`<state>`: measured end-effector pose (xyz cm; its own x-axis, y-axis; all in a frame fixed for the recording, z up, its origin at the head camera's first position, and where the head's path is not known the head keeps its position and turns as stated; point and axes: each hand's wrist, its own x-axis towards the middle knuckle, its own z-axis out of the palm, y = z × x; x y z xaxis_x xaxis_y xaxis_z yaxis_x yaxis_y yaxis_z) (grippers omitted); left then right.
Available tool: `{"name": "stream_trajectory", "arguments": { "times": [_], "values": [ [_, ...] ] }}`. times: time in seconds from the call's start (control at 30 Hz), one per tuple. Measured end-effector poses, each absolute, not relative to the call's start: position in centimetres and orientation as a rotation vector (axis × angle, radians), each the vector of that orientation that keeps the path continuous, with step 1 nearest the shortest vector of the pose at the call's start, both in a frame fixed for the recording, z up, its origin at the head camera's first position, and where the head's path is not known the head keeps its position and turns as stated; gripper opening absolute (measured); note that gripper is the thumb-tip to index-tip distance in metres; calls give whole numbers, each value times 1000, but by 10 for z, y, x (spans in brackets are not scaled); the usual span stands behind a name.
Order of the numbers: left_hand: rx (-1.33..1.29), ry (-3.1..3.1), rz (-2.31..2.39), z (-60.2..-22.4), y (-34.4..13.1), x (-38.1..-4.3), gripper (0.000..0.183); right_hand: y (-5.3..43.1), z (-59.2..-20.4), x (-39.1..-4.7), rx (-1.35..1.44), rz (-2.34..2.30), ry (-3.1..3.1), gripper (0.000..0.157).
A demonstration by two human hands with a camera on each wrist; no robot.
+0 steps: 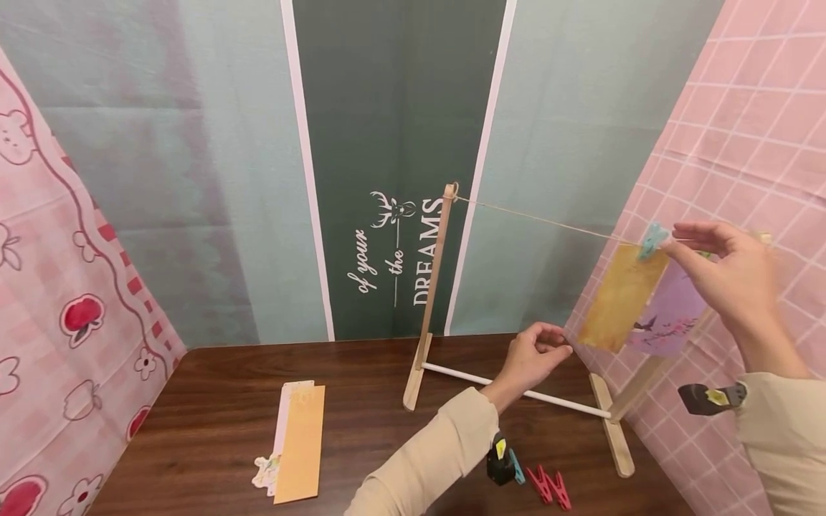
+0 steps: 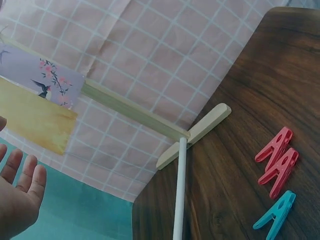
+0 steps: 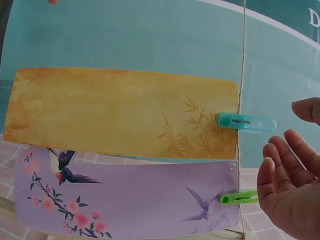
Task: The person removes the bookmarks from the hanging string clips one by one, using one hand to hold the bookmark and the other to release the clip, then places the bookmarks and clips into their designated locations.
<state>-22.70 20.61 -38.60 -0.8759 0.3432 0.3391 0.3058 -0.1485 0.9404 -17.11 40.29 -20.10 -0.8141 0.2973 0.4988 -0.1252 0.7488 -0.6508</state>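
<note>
My right hand (image 1: 732, 276) is raised beside the teal clothespin (image 1: 653, 241) at the right of the string (image 1: 548, 219). In the right wrist view, its thumb and fingers stand apart, with a gap to the teal clothespin (image 3: 250, 122). That clothespin clips a golden bamboo-print card (image 3: 100, 112) to the string. Alongside hangs a purple card (image 3: 145, 192) with swallows and blossoms, under a green clothespin (image 3: 239, 197). My left hand (image 1: 530, 360) hovers lower, left of the golden card, holding nothing; its fingers (image 2: 35, 182) look relaxed.
A wooden stand's left post (image 1: 437, 272) carries the string, with a white crossbar (image 1: 464, 375) low down. Two red clothespins (image 2: 279, 171) and a blue one (image 2: 275, 214) lie on the dark table (image 1: 213, 416). An orange card (image 1: 302, 444) overlaps paper pieces at left.
</note>
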Motion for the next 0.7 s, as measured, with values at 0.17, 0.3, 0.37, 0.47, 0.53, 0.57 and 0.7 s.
{"name": "stream_trajectory", "arguments": {
  "times": [0.17,0.3,0.37,0.47,0.53,0.57,0.7],
  "values": [
    [755,2036,2233,-387,211,-228,23,404,-199,-175,-139,870,-2387,38],
    [726,2021,2246,-390,213,-229,22,403,-199,-178,-117,880,-2384,46],
    [721,2021,2248,-391,214,-230,22,402,-200,-179,-115,872,-2395,50],
    [713,2032,2246,-393,216,-232,20,401,-199,-179,-123,864,-2402,53],
    [720,2045,2242,-394,216,-234,20,401,-198,-181,-112,871,-2396,53],
    [725,2048,2243,-394,217,-235,20,401,-198,-182,-107,875,-2392,52],
    [732,2054,2242,-392,218,-236,22,401,-197,-185,-95,894,-2395,53]
  ]
}}
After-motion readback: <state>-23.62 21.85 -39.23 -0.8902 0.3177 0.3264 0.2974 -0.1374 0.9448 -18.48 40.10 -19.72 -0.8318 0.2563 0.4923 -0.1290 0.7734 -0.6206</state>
